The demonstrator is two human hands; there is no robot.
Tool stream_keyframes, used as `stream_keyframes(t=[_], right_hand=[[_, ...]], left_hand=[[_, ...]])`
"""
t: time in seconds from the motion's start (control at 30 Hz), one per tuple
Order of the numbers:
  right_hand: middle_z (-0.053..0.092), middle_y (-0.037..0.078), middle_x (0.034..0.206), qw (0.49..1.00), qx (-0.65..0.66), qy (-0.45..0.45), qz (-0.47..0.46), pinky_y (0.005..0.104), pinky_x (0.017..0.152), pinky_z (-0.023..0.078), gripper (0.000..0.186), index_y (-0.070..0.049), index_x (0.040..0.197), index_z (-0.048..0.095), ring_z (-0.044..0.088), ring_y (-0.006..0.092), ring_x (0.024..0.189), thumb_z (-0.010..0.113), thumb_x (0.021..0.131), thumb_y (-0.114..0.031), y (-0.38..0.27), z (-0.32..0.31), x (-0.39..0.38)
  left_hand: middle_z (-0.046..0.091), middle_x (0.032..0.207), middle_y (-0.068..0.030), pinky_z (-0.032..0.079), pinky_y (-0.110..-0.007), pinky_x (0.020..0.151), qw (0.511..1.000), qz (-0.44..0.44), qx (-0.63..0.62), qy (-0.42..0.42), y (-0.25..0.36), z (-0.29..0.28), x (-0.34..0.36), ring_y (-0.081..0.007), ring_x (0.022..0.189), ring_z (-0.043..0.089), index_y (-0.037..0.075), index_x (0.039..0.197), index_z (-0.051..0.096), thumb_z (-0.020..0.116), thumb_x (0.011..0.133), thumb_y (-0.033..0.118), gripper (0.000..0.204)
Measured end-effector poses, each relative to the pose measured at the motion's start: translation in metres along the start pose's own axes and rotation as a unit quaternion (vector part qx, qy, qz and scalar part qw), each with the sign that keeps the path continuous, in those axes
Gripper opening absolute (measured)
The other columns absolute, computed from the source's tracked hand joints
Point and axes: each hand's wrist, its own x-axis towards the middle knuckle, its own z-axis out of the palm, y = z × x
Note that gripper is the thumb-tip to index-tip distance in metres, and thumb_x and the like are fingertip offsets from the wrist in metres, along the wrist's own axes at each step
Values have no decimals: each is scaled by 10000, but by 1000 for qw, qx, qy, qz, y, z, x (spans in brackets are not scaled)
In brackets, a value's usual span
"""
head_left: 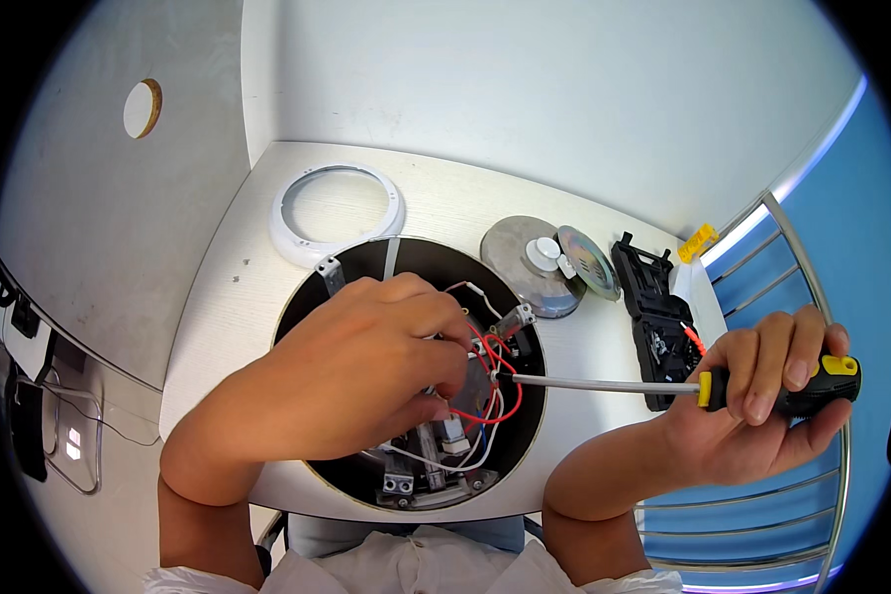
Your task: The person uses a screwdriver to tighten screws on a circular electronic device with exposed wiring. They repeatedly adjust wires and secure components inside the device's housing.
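Your right hand [757, 388] grips the screwdriver [653, 387] over the pot's rim [544, 401] near the table's front edge [527, 500]; your left hand [376, 346] curls inside, its hold unclear.

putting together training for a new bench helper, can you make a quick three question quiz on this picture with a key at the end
1. Which hand holds the screwdriver, and where is the other hand?
2. True or false: the open black tool case lies to the right of the grey disc.
3. Which colour is the wire that loops beside the screwdriver's tip end?
A) green
B) red
C) purple

Key:
1. The right hand holds it; the left hand is at the round black housing.
2. True.
3. B.
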Motion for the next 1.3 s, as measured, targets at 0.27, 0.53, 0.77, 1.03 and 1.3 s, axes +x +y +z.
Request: stream_keyframes(t=[0.27,0.53,0.77,1.03,1.3], right_hand=[[473,97,820,998,43,38,-41,260,451,419,412,17,1149,458,505,168,559,551,966,-341,0,-1,0],[481,89,810,997,77,26,-15,251,427,422,395,7,1123,453,500,145,538,597,947,-317,-3,0,0],[483,92,822,996,86,17,1,257,433,419,387,7,1135,455,499,150,542,590,953,-308,0,0,0],[482,101,825,996,78,10,31,268,442,422,420,22,1172,447,501,157,542,566,965,-324,3,-2,2],[495,115,868,994,80,-33,63,262,461,422,437,24,1227,451,506,155,566,502,993,-341,14,-2,5]], left_hand=[[609,952,-59,446,-394,773,999,-15,-32,31,0,0,3,-283,924,562,65,792,641,769,700,79,158],[602,929,-69,452,-391,762,998,-6,-57,39,0,3,3,-286,903,560,58,810,636,750,707,40,155],[597,909,-69,457,-383,749,997,3,-61,52,-2,5,3,-286,879,558,61,818,635,742,708,28,156],[608,920,-59,457,-391,781,998,2,-62,29,-3,9,3,-283,920,572,69,820,642,733,697,14,163],[621,953,-44,448,-408,866,998,-20,-60,-17,-5,10,2,-274,991,581,70,821,625,741,676,4,197]])
